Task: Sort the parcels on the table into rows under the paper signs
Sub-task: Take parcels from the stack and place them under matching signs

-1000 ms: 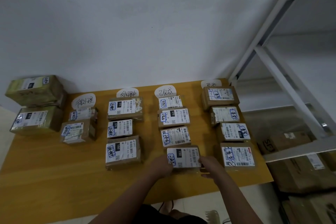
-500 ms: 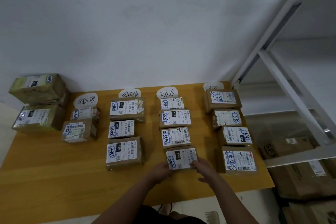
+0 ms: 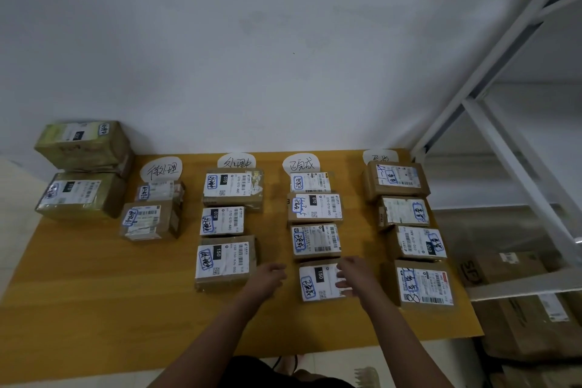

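Front parcel [image 3: 315, 282] sits at the near end of the third row, flat on the table [image 3: 94, 293]. It's a small brown carton with a white label on top, a black "150" block and a blue-ink handwritten tag.

Right hand [image 3: 354, 277] lies over its right side, fingers [image 3: 341, 275] spread and straight on the label, nothing pinched. Left hand [image 3: 267, 276] is just beside the left edge, fingers loosely curled, holding nothing. I think it's clear of the box, but the gap is dim from here.

Rows as I read them, left to right:
- first sign [image 3: 160, 168]: two parcels
- second sign [image 3: 236, 161]: three
- third sign [image 3: 301, 164]: four, incl. the front one
- fourth sign [image 3: 379, 156]: four; the sign is half hidden behind its far parcel

All are brown cartons, labels up, each with a blue tag.

Two bigger greenish parcels [image 3: 80, 195] sit at the far-left table edge, outside the rows, one behind the other.

White rack [image 3: 491, 148] stands to the right of the table. Floor cartons [image 3: 529, 331] sit under it; I can't see their contents.
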